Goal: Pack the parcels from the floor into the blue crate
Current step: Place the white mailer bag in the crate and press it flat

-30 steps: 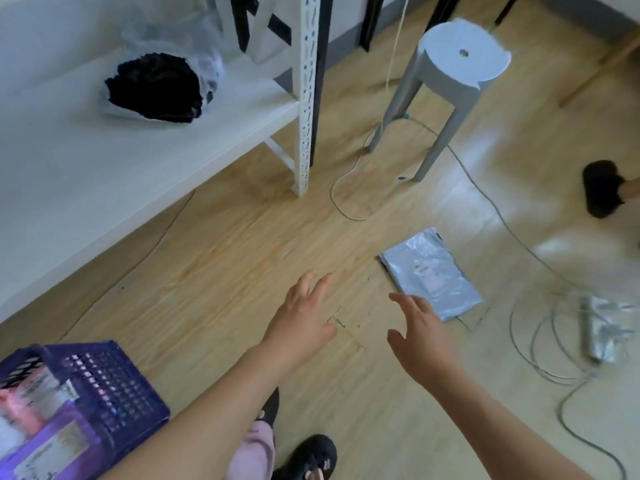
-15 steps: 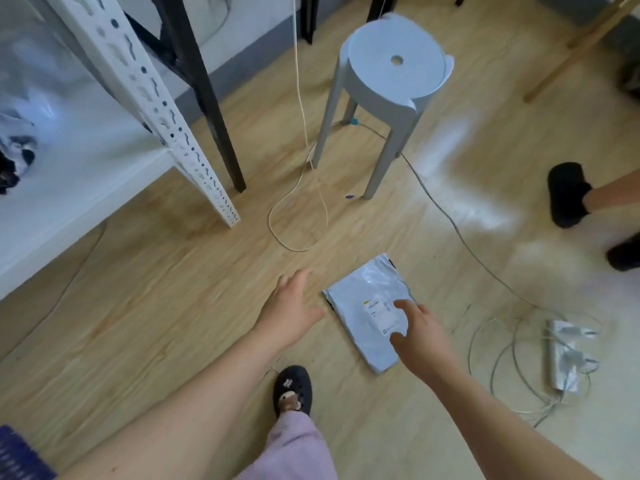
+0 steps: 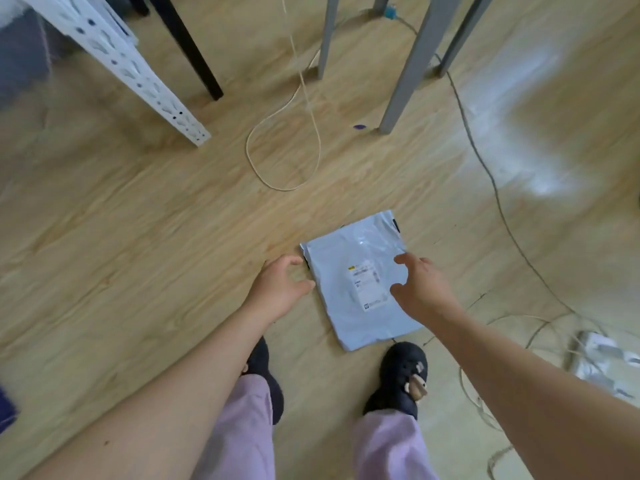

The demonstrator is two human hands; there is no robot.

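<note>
A flat grey-blue parcel [image 3: 360,271] with a white label lies on the wooden floor just ahead of my feet. My left hand [image 3: 280,289] hovers at the parcel's left edge with fingers loosely curved, holding nothing. Over the right part of the parcel my right hand [image 3: 420,287] is spread, thumb and fingers apart, empty. Whether either hand touches the parcel I cannot tell. A sliver of the blue crate [image 3: 6,408] shows at the left edge.
Grey stool legs [image 3: 408,67] stand beyond the parcel, with a white slotted shelf post [image 3: 138,74] and a black leg [image 3: 194,53] at upper left. A cream cord loop [image 3: 284,150], a grey cable [image 3: 485,161] and a power strip [image 3: 595,358] lie on the floor.
I have stepped closer and leaned down; the parcel now lies between my hands. Both hands have dropped to its edges. The blue crate has slid almost out of view.
</note>
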